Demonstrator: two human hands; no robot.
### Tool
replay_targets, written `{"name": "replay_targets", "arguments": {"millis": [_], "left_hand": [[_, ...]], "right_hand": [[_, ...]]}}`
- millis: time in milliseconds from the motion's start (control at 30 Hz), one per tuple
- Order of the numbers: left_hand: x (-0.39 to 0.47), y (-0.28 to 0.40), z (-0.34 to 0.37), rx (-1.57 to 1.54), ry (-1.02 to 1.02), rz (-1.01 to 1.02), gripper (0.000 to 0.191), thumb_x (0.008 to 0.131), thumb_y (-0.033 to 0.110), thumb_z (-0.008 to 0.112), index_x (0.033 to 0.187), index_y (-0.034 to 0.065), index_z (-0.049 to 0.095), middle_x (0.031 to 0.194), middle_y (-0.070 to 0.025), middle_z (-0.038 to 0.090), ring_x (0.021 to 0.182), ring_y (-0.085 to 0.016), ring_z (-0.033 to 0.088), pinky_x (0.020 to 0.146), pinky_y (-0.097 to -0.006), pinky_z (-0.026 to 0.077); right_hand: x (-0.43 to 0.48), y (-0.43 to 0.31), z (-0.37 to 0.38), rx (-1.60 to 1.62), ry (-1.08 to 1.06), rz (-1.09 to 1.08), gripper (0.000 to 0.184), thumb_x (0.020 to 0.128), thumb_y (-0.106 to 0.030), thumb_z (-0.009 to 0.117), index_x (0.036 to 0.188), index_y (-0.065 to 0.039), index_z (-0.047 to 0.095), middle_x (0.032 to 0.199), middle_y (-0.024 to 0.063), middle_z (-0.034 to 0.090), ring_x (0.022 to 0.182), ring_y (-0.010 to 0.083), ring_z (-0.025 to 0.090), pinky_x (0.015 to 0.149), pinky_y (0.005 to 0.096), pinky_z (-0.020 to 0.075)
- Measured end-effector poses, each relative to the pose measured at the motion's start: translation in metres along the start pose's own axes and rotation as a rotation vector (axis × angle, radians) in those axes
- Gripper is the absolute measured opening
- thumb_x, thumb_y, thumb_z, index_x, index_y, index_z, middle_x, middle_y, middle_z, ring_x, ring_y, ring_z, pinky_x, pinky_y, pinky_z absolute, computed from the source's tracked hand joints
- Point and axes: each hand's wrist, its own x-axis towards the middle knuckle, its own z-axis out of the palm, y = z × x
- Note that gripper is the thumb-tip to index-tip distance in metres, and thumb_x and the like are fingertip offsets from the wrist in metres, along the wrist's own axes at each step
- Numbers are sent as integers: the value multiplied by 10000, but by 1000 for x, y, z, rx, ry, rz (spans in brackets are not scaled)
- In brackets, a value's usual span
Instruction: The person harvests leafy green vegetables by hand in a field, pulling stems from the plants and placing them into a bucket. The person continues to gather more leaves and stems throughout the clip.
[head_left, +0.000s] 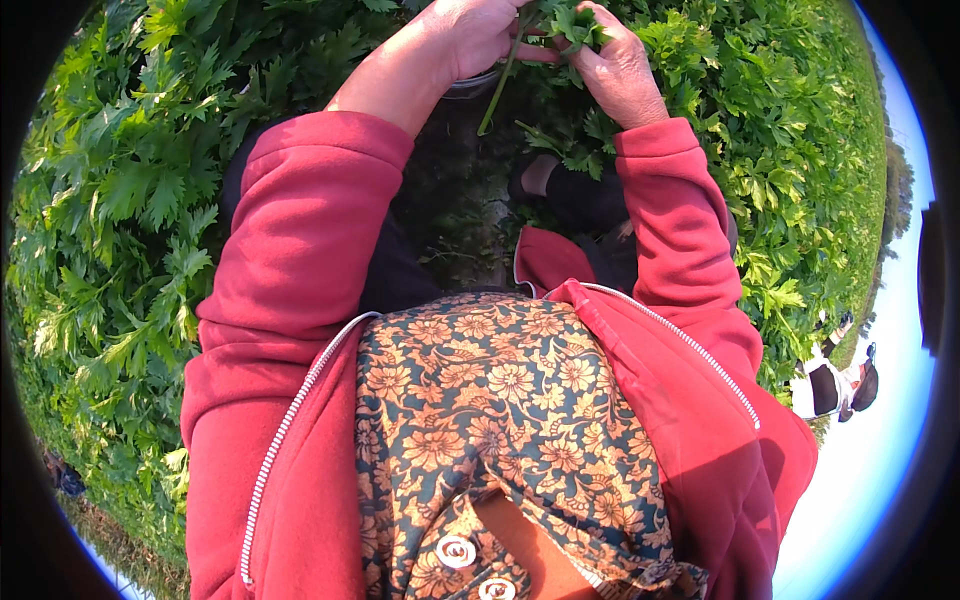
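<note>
Both my hands are raised at the top edge of the head view, close together. My left hand (484, 34) and my right hand (616, 71) meet around a small bunch of green leafy stalks (576, 26). One long thin stem (499, 97) hangs down from between them. Which arm is which is judged by the side of the picture each comes in from. The fingertips are partly cut off by the frame's edge. Below the hands, a pale rounded rim (471, 84) shows, partly hidden by my left wrist.
Dense leafy green plants (142, 172) rise on the left, with more plants (757, 127) on the right. Between my legs lies shaded soil (480, 187) with low leaves. A person (836, 386) is at the far right, near the field's edge.
</note>
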Motion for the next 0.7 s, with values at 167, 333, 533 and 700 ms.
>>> {"name": "replay_targets", "arguments": {"millis": [167, 333, 533, 700], "left_hand": [[8, 2, -2, -77, -63, 115, 160, 953, 172, 546, 1098, 103, 553, 1004, -46, 630, 887, -184, 623, 772, -357, 538], [0, 12, 2, 43, 83, 153, 167, 932, 96, 561, 1099, 99, 560, 950, -30, 624, 837, -183, 629, 708, -358, 545], [-15, 36, -6, 148, 392, 283, 186, 909, 112, 583, 1095, 118, 595, 910, -20, 630, 759, -166, 627, 608, -329, 526], [-10, 38, 0, 157, 382, 263, 147, 915, 125, 580, 1062, 126, 596, 881, -14, 641, 726, -151, 626, 600, -319, 524]], "right_hand": [[27, -32, 14, -277, 150, -280, 459, 716, -8, 558, 1170, 38, 508, 1082, 225, 523, 1063, 416, 498, 926, 420, 414], [24, -33, -8, 448, -191, 69, 329, 851, -65, 549, 1173, 0, 520, 1089, 132, 558, 1026, 263, 545, 882, 360, 434], [-18, 94, 24, 272, -679, 831, 327, 936, -290, 573, 1066, 4, 630, 922, 140, 679, 948, 233, 652, 822, 340, 513], [-89, 198, 78, -740, -833, 729, 531, 786, -465, 664, 1012, 15, 678, 1046, 236, 649, 1012, 383, 613, 894, 445, 480]]}}
